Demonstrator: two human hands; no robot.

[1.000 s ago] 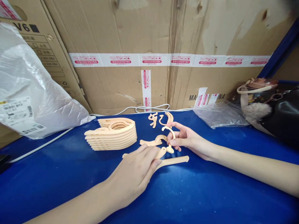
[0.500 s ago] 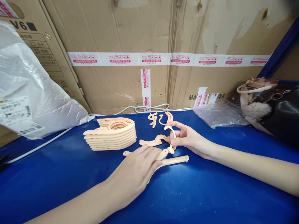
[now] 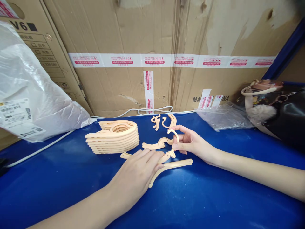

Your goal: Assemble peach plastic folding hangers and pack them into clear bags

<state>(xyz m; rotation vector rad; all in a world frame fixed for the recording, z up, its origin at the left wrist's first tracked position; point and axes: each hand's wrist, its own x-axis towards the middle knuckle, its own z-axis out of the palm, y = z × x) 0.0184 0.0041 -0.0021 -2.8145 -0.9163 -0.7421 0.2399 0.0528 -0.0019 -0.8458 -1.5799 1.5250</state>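
OK, left hand [image 3: 140,165] is closed over a beige bar [image 3: 165,157], both ends poking out. Right hand [image 3: 188,141] pinches a beige hook [image 3: 177,136] between thumb and fingers, round base down at the bar's right end; can't tell if they're joined. Curved bar [image 3: 177,164] lies nearer on the blue table [image 3: 214,197], hanger stack [image 3: 114,143] to the left.

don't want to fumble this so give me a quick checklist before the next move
Right grip holds the hook: ok, pinched.
Left grip holds the beige strip: ok.
Beige strip fully visible: not ok, left grip covers part.
Hook base seated on the strip: cannot tell; they meet in view.
Long bar clear of left grip: cannot tell, they overlap in view.
Stack apart from right grip: ok.
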